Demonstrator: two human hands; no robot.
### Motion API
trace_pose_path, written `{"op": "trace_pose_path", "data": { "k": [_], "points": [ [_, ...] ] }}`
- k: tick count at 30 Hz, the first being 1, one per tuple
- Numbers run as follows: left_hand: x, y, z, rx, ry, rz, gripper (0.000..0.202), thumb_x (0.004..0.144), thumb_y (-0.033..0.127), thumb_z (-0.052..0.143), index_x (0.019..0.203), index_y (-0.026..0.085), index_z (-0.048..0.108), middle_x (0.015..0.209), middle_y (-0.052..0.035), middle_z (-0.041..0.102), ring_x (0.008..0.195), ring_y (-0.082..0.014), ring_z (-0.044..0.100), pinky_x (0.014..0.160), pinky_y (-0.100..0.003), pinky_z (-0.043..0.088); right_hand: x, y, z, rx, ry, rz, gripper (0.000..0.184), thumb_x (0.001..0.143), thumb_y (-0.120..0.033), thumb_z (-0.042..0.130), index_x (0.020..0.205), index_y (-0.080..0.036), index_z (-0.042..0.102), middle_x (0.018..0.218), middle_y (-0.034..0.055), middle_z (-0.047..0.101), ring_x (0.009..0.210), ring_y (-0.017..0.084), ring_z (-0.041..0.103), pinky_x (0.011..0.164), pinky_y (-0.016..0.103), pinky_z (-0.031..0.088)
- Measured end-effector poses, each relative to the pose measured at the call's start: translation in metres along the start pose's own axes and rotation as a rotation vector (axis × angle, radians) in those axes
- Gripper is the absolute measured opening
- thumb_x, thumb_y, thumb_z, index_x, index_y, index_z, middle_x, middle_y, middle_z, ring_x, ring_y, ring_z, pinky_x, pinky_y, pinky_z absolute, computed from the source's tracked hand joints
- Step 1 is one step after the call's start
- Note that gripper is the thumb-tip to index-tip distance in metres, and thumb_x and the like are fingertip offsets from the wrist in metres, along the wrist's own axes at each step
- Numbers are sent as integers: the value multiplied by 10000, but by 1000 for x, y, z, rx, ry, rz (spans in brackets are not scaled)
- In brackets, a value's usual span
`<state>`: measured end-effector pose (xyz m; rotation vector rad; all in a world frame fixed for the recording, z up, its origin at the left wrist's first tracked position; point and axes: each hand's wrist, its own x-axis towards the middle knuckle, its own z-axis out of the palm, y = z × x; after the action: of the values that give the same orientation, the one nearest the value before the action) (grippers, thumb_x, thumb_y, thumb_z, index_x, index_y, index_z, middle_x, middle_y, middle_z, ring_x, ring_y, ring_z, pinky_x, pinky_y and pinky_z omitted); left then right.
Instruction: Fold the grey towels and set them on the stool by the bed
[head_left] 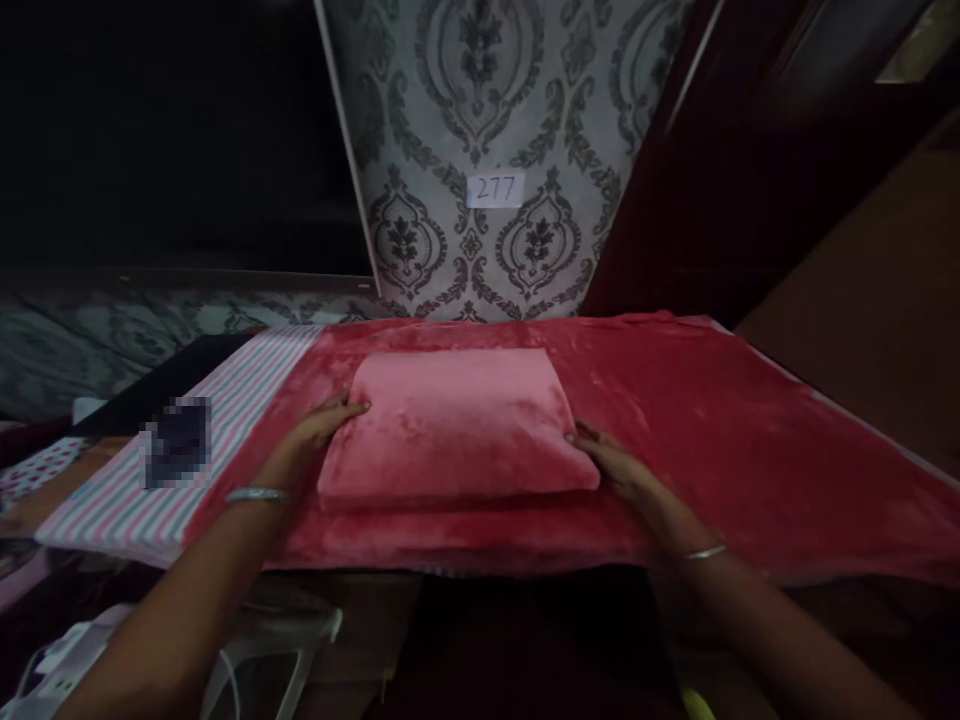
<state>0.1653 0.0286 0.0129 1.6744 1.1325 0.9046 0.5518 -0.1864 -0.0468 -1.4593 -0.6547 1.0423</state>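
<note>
A pink plush blanket [457, 425], folded into a flat, thick rectangle, lies in the middle of a red plush cloth [690, 430] spread over the table. At its left edge is my left hand [327, 416], thumb on top and the other fingers mostly hidden, gripping the side. My right hand [611, 458] holds the opposite edge in the same way, its fingertips against the fold. Both wrists wear bangles. The blanket's underside is hidden.
A striped cloth strip [247, 400] borders the red cloth on the left, with a dark pixelated patch [178, 443] on it. A large dark screen [172, 140] stands behind. A paper marked 277 [495, 189] is on the patterned wall. A plastic chair [277, 650] is below left.
</note>
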Motion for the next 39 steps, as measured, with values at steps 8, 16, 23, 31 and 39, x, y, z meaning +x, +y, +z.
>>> {"op": "trace_pose_path", "data": {
  "k": [8,16,23,31,39],
  "points": [
    [30,34,29,796,41,270,759,813,525,644,1451,150,480,1501,-166,521,1412,-375,449,1185,-508,361,21,-11,5,-69,-104,-187,611,680,-591,795,1145,-206,698,1181,94,724,1096,298,660,976,447,540],
    [59,68,164,873,-516,606,590,936,434,471,1460,166,514,1565,-146,471,1459,-293,420,1222,-471,305,5,15,26,-197,35,-493,863,732,-618,748,1451,-191,534,1479,126,546,1377,340,485,1171,517,365],
    [142,98,250,723,-588,502,547,872,376,543,1367,149,602,1487,-141,564,1384,-277,514,1185,-392,355,-40,49,25,-334,122,-721,742,879,-419,670,1546,-227,408,1560,132,450,1439,297,417,1197,528,334],
    [185,97,294,707,-550,361,355,784,496,633,857,162,727,852,-101,754,910,-284,689,884,-380,553,-51,49,25,-450,85,-677,775,837,-196,642,1562,-263,377,1550,100,447,1434,268,404,1194,508,350],
    [190,79,288,544,-381,408,434,874,540,462,973,163,653,1013,-85,721,970,-254,649,902,-372,531,-44,59,28,-410,97,-646,606,855,-112,534,1436,-286,540,1383,63,606,1289,244,548,1115,457,451]
  ]
}}
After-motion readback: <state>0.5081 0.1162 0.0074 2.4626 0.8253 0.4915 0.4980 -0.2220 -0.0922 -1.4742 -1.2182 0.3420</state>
